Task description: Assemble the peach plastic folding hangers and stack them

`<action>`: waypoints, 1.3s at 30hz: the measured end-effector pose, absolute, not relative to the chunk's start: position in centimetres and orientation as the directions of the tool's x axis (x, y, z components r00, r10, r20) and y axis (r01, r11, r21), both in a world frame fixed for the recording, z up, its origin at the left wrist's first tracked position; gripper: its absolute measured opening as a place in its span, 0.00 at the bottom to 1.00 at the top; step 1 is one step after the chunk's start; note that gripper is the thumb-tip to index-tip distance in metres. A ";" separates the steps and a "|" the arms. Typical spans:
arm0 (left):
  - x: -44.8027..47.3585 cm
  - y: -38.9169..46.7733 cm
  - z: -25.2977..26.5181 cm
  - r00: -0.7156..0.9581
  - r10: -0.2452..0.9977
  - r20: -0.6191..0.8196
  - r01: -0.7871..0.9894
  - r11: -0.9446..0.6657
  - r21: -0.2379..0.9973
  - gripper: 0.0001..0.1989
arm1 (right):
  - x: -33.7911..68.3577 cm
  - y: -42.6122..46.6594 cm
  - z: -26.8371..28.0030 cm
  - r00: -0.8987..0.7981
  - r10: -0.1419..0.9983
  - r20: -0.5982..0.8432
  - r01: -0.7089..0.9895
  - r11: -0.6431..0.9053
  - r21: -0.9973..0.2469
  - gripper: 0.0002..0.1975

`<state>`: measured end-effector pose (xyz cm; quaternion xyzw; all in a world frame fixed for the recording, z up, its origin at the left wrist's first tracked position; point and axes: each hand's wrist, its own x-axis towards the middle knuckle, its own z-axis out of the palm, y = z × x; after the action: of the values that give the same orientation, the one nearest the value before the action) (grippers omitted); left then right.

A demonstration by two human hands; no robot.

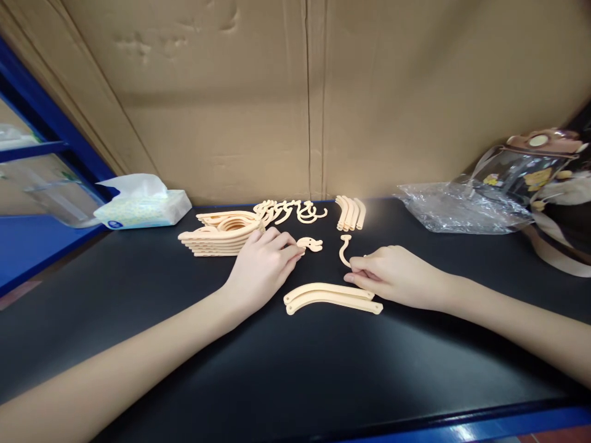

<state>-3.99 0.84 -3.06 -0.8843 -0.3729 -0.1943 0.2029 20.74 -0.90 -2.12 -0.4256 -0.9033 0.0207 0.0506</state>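
Observation:
My left hand (265, 263) pinches a small cream plastic connector piece (314, 244) that has a dark hole, just above the black tabletop. In my right hand (397, 275), thumb and fingers are closed on the lower end of a cream curved hook (342, 251), with its small flat head pointing away from me. The fingers hide the rest of the hook. Two curved cream hanger arms (330, 296) lie side by side in front of my hands, with holes at their ends. Left of my left hand is a stack of cream hanger pieces (210, 243), partly covered by that hand.
Behind my hands lie several loose hooks (307, 213) and a bundle of curved arms (351, 213). A tissue pack (143, 206) sits at the back left. Crumpled clear plastic (462, 209) and a transparent bottle (521, 172) are at the right. Cardboard (231, 111) stands behind.

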 end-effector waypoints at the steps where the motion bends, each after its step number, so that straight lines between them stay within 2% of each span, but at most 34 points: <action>1: -4.0 0.9 -3.1 0.643 0.583 0.496 0.741 -0.637 -0.213 0.10 | 20.7 -0.9 -2.1 -0.632 0.772 0.074 0.768 0.636 -0.079 0.17; 14: -3.7 0.7 -3.0 0.612 0.603 0.512 0.766 -0.613 -0.193 0.10 | 20.7 -0.9 -2.1 -0.629 0.775 0.067 0.772 0.632 -0.069 0.17; 16: -3.5 0.6 -2.9 0.606 0.601 0.522 0.753 -0.644 -0.134 0.10 | 20.6 -0.9 -2.2 -0.631 0.773 0.070 0.770 0.635 -0.068 0.17; 20: -3.4 -0.2 -2.3 0.676 0.559 0.480 0.594 -0.799 0.094 0.11 | 20.8 -1.0 -2.1 -0.629 0.771 0.100 0.765 0.637 -0.094 0.18; 22: -3.4 -0.7 -1.9 0.737 0.531 0.419 0.500 -0.845 0.191 0.10 | 21.1 -0.7 -2.1 -0.593 0.784 0.182 0.772 0.618 -0.147 0.18; 25: -3.3 -1.3 -1.6 0.797 0.488 0.357 0.417 -0.871 0.260 0.08 | 21.8 0.3 -2.2 -0.479 0.807 0.346 0.793 0.567 -0.222 0.16; 28: -3.1 -1.6 -1.7 0.833 0.436 0.340 0.359 -0.894 0.269 0.05 | 22.4 1.4 -2.5 -0.441 0.802 0.402 0.796 0.557 -0.237 0.13; 31: -3.0 -1.7 -1.8 0.859 0.406 0.312 0.341 -0.908 0.242 0.04 | 22.6 2.1 -3.0 -0.509 0.761 0.403 0.769 0.612 -0.185 0.13; 39: -3.0 -1.7 -1.9 0.879 0.385 0.282 0.356 -0.922 0.151 0.03 | 22.3 2.2 -3.4 -0.564 0.766 0.307 0.798 0.601 -0.035 0.17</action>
<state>-3.05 -1.67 -1.95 -0.9681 -0.1914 -0.1549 -0.0471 22.26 2.16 -3.37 -0.4431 -0.8827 -0.0540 0.1469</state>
